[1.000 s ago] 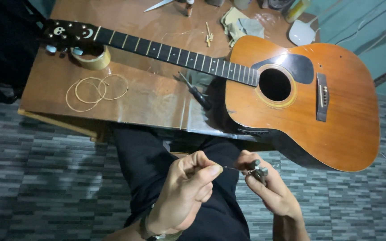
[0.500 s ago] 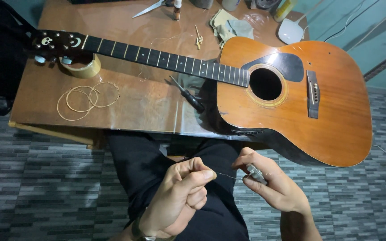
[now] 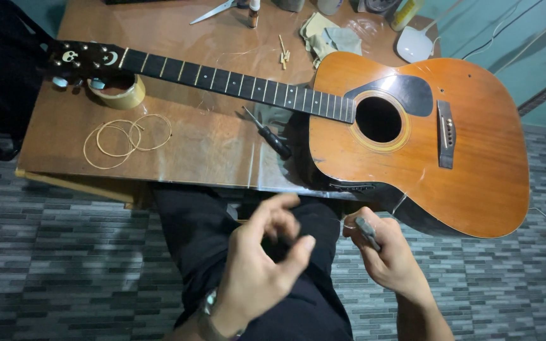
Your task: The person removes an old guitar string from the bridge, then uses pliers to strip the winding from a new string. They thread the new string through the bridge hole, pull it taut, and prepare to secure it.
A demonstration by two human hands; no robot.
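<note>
In the head view we look down over our lap at a brown desk (image 3: pixel 222 50) with an orange guitar (image 3: pixel 475 158) lying across it, the neck pointing to our left and the body hanging over the near edge.

Our right hand (image 3: pixel 387 252) sits low, just below the guitar's body. Its grip is clamped together on a small grey tool (image 3: pixel 368 232), thumb and fingers wrapped round it. A thin wire seems to run from this hand up toward the guitar, though it is too fine to follow with certainty.

Our left hand (image 3: pixel 266 265) hovers beside it above our dark trousers, slightly blurred. Its grip is apart: thumb and fingers curl loosely with a gap between them, holding nothing that we can see.

On the desk, coiled strings (image 3: pixel 124 139) lie near the front left. A roll of tape (image 3: pixel 118 93) sits under the guitar's headstock. A dark-handled screwdriver (image 3: pixel 272 137) rests just beside the guitar's body. Farther back lie scissors (image 3: pixel 216 11), a crumpled cloth (image 3: pixel 327 38) and a white dish (image 3: pixel 415 44).
</note>
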